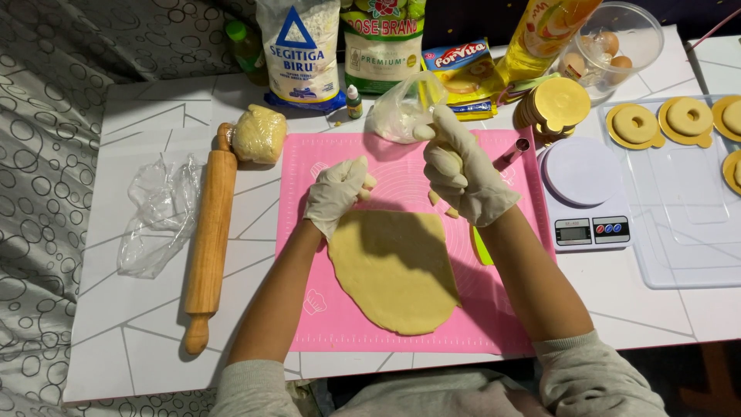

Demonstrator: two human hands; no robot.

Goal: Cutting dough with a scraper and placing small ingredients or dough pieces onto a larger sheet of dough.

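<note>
A flat sheet of pale yellow dough (397,266) lies on a pink silicone mat (494,309). My left hand (336,193), in a white glove, is closed at the dough's far left edge and pinches a small bit of dough. My right hand (463,170), also gloved, is raised above the mat's far side with its fingers curled around a piece of dough; small bits hang below it. A clear plastic bag (397,112) sits just behind that hand.
A wooden rolling pin (208,239) lies left of the mat, with a wrapped dough ball (259,133) and crumpled plastic (158,212) near it. A kitchen scale (587,193), gold round boards (559,104), a tray of ring doughs (679,224), flour bags and a bowl of eggs (617,42) stand right and behind.
</note>
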